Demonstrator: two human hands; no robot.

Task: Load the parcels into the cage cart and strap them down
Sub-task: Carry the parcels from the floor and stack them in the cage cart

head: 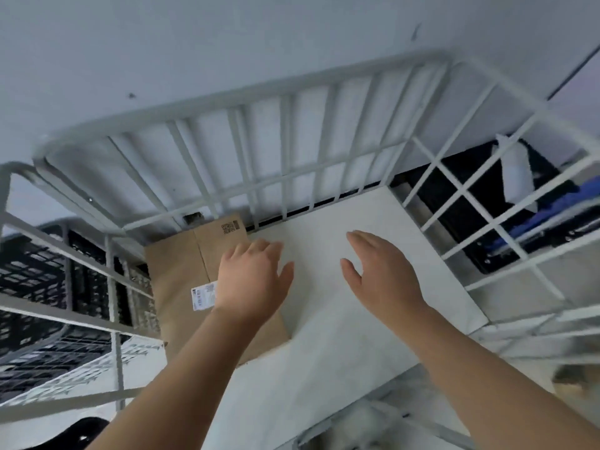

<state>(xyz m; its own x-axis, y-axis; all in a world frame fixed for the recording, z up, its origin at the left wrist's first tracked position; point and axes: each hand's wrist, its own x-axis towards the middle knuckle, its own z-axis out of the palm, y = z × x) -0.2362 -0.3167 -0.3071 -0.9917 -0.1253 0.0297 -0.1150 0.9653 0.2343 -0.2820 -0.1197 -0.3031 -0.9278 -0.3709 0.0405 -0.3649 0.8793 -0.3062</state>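
A white cage cart (285,92) with barred walls fills the view from above. Inside it lies a large white flat parcel (324,336) and, to its left, a brown cardboard parcel (177,277) with a white label and a printed code. My left hand (253,277) hovers over the seam between the two parcels, fingers spread. Over the white parcel is my right hand (383,274), also spread flat. Neither hand holds anything. No strap is in view.
Black plastic crates (42,287) stand outside the cart's left wall. Beyond the right wall (506,222) are dark crates with a blue item (545,219) and a white bag (516,173). A pale wall rises behind the cart.
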